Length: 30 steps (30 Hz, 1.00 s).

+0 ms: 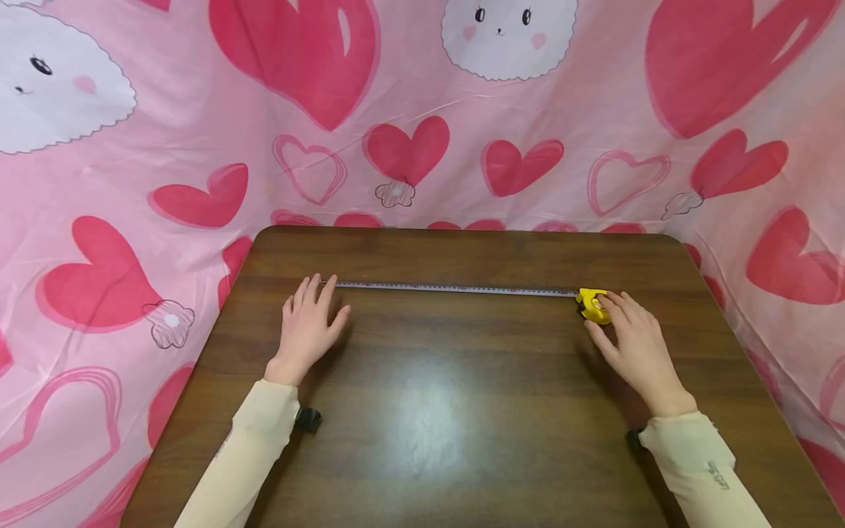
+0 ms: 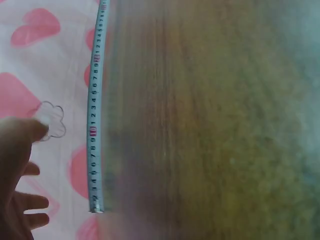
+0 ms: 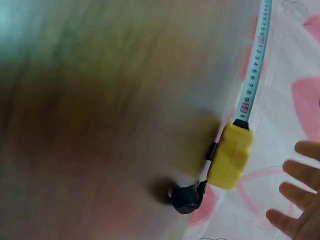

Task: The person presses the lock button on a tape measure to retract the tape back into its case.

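While a tape (image 1: 455, 290) is laid out in a nearly straight line along the far part of a brown table (image 1: 422, 374), with a heart-printed cloth (image 1: 462, 103) hung behind, its metal tip (image 2: 96, 207) is attended by the left hand (image 1: 309, 323). The fingers there are extended and spread; the tape is overlapped by them in the head view, but a gap is shown in the left wrist view, and nothing is gripped. At the opposite end, the yellow case (image 1: 587, 302) is partly covered in the head view by the right hand (image 1: 637, 345), also spread and without a grip; clear space is shown between fingers and case in the right wrist view, where a black strap (image 3: 186, 199) is seen attached. Whether the tape is locked cannot be told. For good control, it is judged, the case would best be grasped firmly around its body, and the tip pinned lightly, so that any recoil is checked. The tape is best guided flat and untwisted, since it could buckle or whip if released, and fingertips should be placed away from its thin edges.
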Each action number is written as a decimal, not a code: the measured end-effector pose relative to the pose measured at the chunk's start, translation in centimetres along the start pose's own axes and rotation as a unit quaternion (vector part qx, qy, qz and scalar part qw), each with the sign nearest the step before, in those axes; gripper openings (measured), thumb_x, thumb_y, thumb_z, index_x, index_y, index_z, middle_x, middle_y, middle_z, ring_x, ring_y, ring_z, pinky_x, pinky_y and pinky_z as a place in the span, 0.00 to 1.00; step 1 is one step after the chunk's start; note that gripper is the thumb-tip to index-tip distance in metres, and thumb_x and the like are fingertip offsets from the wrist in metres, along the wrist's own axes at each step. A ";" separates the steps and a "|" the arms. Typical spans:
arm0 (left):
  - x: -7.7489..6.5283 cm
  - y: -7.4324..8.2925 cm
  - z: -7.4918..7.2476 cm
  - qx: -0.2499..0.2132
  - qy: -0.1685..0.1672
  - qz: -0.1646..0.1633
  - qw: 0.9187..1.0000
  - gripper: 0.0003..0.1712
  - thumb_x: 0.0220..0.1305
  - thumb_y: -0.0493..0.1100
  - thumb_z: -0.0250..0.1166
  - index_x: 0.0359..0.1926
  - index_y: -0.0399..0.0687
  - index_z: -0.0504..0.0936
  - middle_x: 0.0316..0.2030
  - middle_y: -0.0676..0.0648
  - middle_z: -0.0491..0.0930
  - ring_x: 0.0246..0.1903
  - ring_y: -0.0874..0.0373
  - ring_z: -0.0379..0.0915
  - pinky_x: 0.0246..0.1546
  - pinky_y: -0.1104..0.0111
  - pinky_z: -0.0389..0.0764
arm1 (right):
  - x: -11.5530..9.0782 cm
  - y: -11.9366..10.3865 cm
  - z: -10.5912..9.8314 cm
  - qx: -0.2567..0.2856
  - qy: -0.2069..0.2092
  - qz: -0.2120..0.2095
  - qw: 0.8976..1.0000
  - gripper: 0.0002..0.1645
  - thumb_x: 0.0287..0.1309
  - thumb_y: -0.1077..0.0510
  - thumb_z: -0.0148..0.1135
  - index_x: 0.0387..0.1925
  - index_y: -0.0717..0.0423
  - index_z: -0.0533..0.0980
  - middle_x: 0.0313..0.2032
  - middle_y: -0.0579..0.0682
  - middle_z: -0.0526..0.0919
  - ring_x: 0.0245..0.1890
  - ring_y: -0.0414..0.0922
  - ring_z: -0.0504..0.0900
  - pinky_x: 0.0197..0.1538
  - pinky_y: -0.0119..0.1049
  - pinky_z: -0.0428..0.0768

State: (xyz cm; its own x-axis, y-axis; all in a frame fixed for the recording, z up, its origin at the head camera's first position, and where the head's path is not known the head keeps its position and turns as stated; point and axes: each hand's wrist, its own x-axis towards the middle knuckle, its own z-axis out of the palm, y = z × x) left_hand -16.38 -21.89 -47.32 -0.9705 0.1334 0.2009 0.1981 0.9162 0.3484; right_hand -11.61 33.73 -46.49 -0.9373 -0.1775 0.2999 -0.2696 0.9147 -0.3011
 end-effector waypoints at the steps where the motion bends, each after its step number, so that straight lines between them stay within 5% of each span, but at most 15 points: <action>1: 0.2 -0.1 0.1 -0.017 0.017 -0.004 1.000 0.37 0.75 0.54 0.60 0.77 0.42 0.65 0.73 0.29 0.63 0.73 0.31 0.55 0.66 0.33 0.60 | 0.1 0.2 0.0 0.005 0.016 -0.008 1.000 0.31 0.69 0.53 0.66 0.64 0.70 0.73 0.63 0.74 0.74 0.67 0.72 0.67 0.65 0.74 0.62; 6: 1.1 -0.9 0.5 -0.110 0.078 -0.044 0.990 0.25 0.74 0.41 0.61 0.67 0.35 0.75 0.58 0.28 0.75 0.57 0.31 0.69 0.55 0.39 0.72 | 0.3 0.9 0.0 0.022 0.035 -0.015 0.999 0.24 0.63 0.62 0.70 0.57 0.70 0.78 0.55 0.72 0.79 0.56 0.71 0.75 0.56 0.73 0.70; 12: 2.3 -2.1 0.6 -0.172 0.055 -0.070 0.981 0.23 0.73 0.37 0.61 0.66 0.34 0.75 0.54 0.29 0.76 0.48 0.35 0.78 0.53 0.43 0.76 | 1.2 2.0 -0.8 0.022 -0.002 0.002 1.000 0.25 0.63 0.62 0.70 0.57 0.72 0.76 0.57 0.74 0.74 0.56 0.73 0.72 0.55 0.74 0.71; 30: 4.0 -3.0 1.4 -0.147 -0.023 -0.084 0.985 0.24 0.77 0.34 0.53 0.70 0.37 0.74 0.61 0.24 0.68 0.50 0.34 0.72 0.53 0.42 0.73 | 4.3 3.3 -0.6 0.049 -0.167 0.027 0.984 0.43 0.65 0.55 0.71 0.71 0.73 0.63 0.70 0.80 0.60 0.67 0.78 0.61 0.66 0.76 0.60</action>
State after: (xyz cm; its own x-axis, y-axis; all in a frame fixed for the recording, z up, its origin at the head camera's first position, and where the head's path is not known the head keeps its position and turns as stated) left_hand -21.05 -23.59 -48.82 -0.9968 0.0124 0.0789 0.0591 0.7791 0.6241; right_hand -16.38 36.24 -45.65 -0.9670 -0.2534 -0.0281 -0.2214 0.8893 -0.4002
